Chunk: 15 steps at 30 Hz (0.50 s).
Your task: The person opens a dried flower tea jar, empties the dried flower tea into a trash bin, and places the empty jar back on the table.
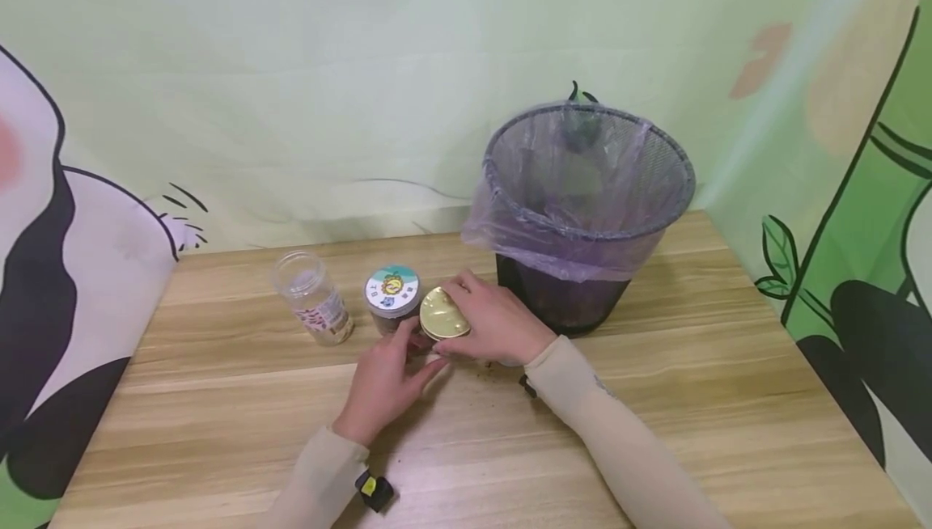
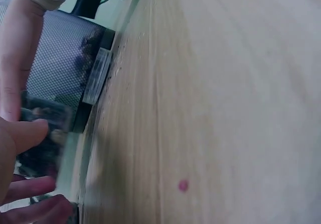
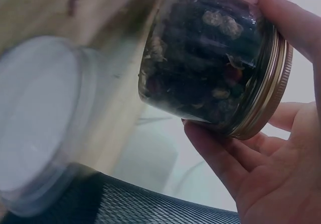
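Both hands hold a clear jar of dark, mixed dried bits [image 3: 200, 58], topped by a gold lid [image 1: 442, 315]. The thumb and fingers of my right hand [image 1: 502, 323] grip it around the lid and upper side. Lower down, my left hand [image 1: 386, 383] has its thumb and fingers about the glass; its thumb [image 2: 27, 136] crosses the jar's side in the left wrist view. Directly behind the left fingertips stands a second jar with a printed white and teal lid [image 1: 393, 290]. To its left is an uncapped clear plastic jar [image 1: 324, 315] with a little inside.
A black mesh wastebasket [image 1: 561, 302] lined with a purple bag [image 1: 524, 246] stands behind the right hand. A round clear lid-like piece [image 3: 85, 108] lies by its base. Crumbs [image 1: 489, 371] and a small pink bit [image 2: 183, 185] dot the wooden table [image 1: 255, 432].
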Available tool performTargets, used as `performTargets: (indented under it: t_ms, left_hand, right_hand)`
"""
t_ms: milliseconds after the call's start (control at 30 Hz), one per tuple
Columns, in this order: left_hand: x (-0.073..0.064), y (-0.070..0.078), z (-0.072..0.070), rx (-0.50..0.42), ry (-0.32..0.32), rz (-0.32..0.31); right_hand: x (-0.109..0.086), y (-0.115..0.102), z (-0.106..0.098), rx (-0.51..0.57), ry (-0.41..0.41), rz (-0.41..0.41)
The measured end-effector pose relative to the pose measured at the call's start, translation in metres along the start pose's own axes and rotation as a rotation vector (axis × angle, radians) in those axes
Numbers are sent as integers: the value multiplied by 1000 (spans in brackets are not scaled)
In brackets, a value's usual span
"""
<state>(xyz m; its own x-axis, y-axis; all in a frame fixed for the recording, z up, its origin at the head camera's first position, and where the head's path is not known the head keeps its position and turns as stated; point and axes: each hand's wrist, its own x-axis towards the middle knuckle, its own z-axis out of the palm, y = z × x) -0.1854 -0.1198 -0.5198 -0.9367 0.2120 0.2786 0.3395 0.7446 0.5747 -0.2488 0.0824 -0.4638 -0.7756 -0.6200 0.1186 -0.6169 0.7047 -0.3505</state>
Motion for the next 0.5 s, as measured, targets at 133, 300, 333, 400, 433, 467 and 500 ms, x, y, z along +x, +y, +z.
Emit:
performTargets:
  t_ms: [133,300,333,400,433,467,500]
  left_hand:
    - [-4,6,-1,-43,38,16]
    - [-5,14,0,-115,76,58]
    - [-5,16,0,-136,77,65]
    - [-3,18,0,-191,72,65]
    - [-3,18,0,-230,64,55]
    - [-2,19,0,-267,60,41]
    - [0,19,0,-321,53,19]
  right_hand:
    - [-4,-7,-13,-13,43,-36]
    - [-8,-14,-23,-38,88,-88]
    - [-9,-16,-25,-32,94,-94]
    - [-11,-19,-27,-9,106,-102]
    - [-12,-21,-28,4,112,-106]
    - [-12,-23,-29,24,118,-111]
    - [-13,-25,-30,45,122,-117]
